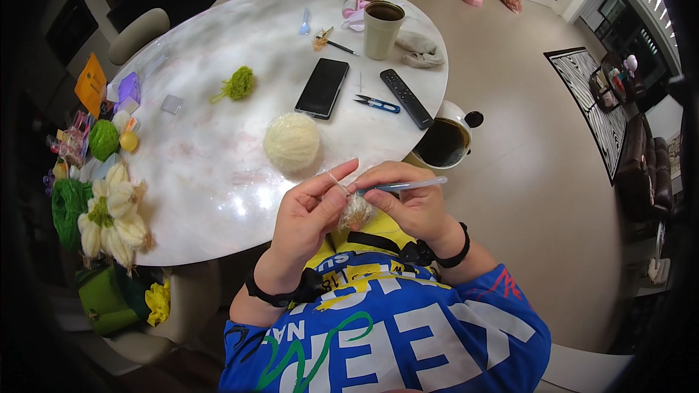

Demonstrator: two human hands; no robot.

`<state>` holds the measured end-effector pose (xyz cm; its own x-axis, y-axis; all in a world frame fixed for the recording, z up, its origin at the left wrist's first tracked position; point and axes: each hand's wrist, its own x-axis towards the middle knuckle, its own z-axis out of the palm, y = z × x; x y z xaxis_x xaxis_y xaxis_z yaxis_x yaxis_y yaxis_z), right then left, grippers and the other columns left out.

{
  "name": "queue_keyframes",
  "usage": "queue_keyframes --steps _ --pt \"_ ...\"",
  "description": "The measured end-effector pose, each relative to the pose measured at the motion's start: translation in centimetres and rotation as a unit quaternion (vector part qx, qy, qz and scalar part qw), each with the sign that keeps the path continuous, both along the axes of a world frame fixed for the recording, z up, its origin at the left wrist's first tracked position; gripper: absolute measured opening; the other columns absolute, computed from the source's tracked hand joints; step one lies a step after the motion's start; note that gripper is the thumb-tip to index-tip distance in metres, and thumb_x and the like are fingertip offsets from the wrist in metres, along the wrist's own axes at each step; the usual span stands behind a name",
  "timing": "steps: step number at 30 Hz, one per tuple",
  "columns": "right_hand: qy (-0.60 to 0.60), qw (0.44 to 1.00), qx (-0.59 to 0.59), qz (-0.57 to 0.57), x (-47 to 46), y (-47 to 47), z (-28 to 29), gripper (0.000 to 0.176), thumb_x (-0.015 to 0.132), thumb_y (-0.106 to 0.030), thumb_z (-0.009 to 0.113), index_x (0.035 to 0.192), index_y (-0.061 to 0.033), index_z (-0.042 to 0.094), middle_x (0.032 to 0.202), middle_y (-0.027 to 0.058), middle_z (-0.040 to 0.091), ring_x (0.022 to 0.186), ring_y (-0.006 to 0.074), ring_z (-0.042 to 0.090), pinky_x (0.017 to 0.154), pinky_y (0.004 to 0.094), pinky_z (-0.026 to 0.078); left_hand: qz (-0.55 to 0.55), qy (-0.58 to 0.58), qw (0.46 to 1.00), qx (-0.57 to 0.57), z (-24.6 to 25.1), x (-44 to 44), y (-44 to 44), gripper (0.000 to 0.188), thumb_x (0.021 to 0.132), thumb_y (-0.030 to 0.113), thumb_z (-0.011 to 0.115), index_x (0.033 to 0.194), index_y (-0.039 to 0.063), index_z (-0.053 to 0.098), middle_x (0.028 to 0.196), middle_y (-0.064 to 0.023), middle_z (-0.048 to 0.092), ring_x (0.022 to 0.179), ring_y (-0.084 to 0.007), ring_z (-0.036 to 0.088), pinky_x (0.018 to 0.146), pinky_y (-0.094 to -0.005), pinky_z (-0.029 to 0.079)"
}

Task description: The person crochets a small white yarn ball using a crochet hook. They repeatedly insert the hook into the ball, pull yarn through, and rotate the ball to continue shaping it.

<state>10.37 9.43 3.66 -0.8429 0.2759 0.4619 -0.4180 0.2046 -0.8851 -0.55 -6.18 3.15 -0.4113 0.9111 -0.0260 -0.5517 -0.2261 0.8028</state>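
My right hand grips a crochet hook with a pale blue handle, its tip hidden among the fingers. Pinched in my left hand is a small fuzzy crocheted piece in cream and tan. A strand of yarn runs over my raised left index finger. Both hands meet at the table's near edge, above my lap. Just beyond them a ball of cream yarn rests on the white marble-patterned table.
A phone, thread snips, a remote control and a tall cup stand or lie beyond the yarn ball. Green yarn lies farther left. A crocheted flower sits at the left edge. A bin stands by the table's right side.
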Motion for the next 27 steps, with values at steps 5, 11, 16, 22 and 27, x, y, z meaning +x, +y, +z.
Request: queue_keyframes --steps 5,11,16,22,27 --pt "0.000 1.000 -0.022 -0.017 -0.4 0.8 -0.8 0.014 0.088 -0.006 0.063 0.101 -0.0008 0.066 0.096 0.0098 0.067 0.090 0.0170 0.063 0.080 0.0284 0.048 0.013 0.042 0.999 0.015 -0.1 -0.1 1.3 0.062 0.083 -0.001 0.064 0.139 -0.003 0.037 0.105 -0.0072 0.061 0.094 -0.0128 0.061 0.082 -0.0242 0.050" --pt "-0.044 0.968 -0.249 0.008 -1.3 1.4 -2.5 0.018 0.092 -0.010 0.060 0.106 0.0016 0.061 0.100 0.0080 0.065 0.092 0.0124 0.060 0.083 0.0253 0.048 0.018 0.024 0.999 -0.014 -0.8 -0.7 2.3 0.061 0.083 -0.006 0.061 0.138 -0.004 0.036 0.113 -0.0127 0.060 0.095 -0.0160 0.063 0.085 -0.0255 0.050" --pt "-0.056 0.960 -0.274 0.022 -1.7 2.1 -3.2 0.020 0.091 -0.010 0.060 0.108 0.0010 0.060 0.104 0.0085 0.064 0.094 0.0124 0.060 0.084 0.0257 0.048 0.032 0.034 0.999 -0.018 -1.0 -1.0 2.7 0.059 0.084 -0.006 0.059 0.138 -0.004 0.036 0.111 -0.0128 0.061 0.094 -0.0167 0.064 0.084 -0.0251 0.050" --pt "-0.065 0.959 -0.272 0.053 -1.5 2.1 -2.9 0.023 0.089 -0.003 0.061 0.111 0.0011 0.058 0.108 0.0096 0.063 0.097 0.0140 0.061 0.087 0.0275 0.049 0.038 0.032 0.999 -0.017 -1.3 -1.3 2.7 0.057 0.086 -0.004 0.057 0.139 -0.004 0.036 0.107 -0.0104 0.062 0.093 -0.0149 0.064 0.085 -0.0242 0.049" --pt "-0.076 0.960 -0.266 0.046 -1.7 2.1 -2.8 0.024 0.087 0.000 0.061 0.110 0.0019 0.057 0.107 0.0105 0.063 0.099 0.0143 0.061 0.087 0.0271 0.049 0.056 0.041 0.997 -0.016 -1.8 -1.3 2.6 0.056 0.086 -0.005 0.057 0.138 -0.004 0.037 0.101 -0.0072 0.062 0.090 -0.0124 0.063 0.083 -0.0229 0.048"
